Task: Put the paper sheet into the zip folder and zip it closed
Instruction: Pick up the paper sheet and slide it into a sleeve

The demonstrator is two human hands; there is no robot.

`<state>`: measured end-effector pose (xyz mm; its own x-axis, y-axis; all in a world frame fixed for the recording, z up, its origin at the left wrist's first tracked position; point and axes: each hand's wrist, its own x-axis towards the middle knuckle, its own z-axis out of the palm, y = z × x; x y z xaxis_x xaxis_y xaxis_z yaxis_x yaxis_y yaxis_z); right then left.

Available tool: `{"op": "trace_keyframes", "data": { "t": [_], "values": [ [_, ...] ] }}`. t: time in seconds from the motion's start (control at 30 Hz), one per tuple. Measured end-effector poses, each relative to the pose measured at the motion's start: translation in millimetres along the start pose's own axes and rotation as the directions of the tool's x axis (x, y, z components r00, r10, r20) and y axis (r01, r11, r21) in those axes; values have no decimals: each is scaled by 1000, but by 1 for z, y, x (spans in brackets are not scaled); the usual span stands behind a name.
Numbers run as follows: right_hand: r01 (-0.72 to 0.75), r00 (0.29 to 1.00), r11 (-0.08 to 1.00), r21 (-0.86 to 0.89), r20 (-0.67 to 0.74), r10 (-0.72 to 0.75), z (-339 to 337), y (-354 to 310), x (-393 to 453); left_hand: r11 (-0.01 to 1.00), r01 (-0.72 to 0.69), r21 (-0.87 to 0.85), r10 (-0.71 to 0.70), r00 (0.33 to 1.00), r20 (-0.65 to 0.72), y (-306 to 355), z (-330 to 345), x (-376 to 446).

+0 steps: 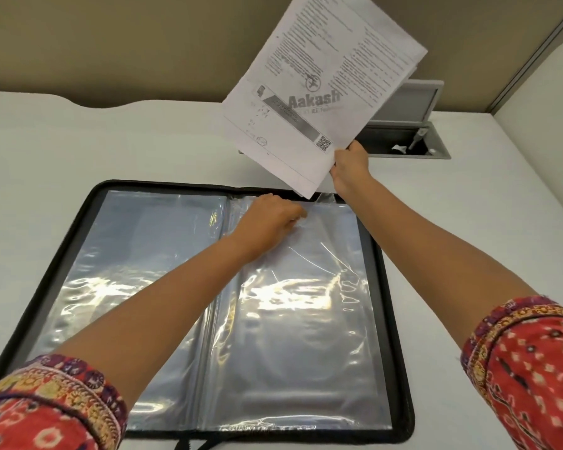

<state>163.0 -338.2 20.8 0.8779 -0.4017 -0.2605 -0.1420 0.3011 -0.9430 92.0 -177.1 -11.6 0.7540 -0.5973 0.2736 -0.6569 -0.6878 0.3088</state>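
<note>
Black-edged and unzipped, the zip folder lies spread flat on the white table, reaching from near the left edge past the middle and down to the near edge, its clear plastic sleeves shining on both halves. Your left sleeve, red with a patterned cuff, sits at the near left corner of the view, and that forearm crosses the folder's spine. Your left hand rests at the top of the right-hand sleeve, fingers curled and pinching the plastic at its upper opening. Up and to the right, the paper sheet hangs in the air above the folder's far edge, tilted, printed side toward you, its lower corner just over the folder's top right corner; it is not yet inside. Your right hand grips that sheet by its lower right edge. Behind the paper, a grey cable hatch stands open at the table's far edge
</note>
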Motion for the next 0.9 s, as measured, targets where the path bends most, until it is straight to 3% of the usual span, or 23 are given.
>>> {"op": "trace_keyframes", "data": {
  "t": [0.23, 0.43, 0.63, 0.7, 0.9],
  "values": [
    [7, 999, 981, -195, 43, 1, 0, 4, -5, 1000, -22, -14, 22, 1000, -2, 2, 4, -2],
    [82, 994, 916, -392, 96, -47, -23, 1, -2, 959, 185, -216, -172, 982, 80, 0, 3, -2],
    [187, 981, 822, -539, 140, -132, -41, 0, -1, 921, 253, -296, -241, 967, 77, 4, -3, 3],
    [193, 981, 824, -533, 128, -147, -45, 0, 0, 927, 270, -260, -253, 962, 99, 1, -4, 6],
    [194, 981, 814, -548, 113, -158, -52, -8, 7, 924, 372, 87, -381, 908, 175, -21, -15, 7]
  ]
}}
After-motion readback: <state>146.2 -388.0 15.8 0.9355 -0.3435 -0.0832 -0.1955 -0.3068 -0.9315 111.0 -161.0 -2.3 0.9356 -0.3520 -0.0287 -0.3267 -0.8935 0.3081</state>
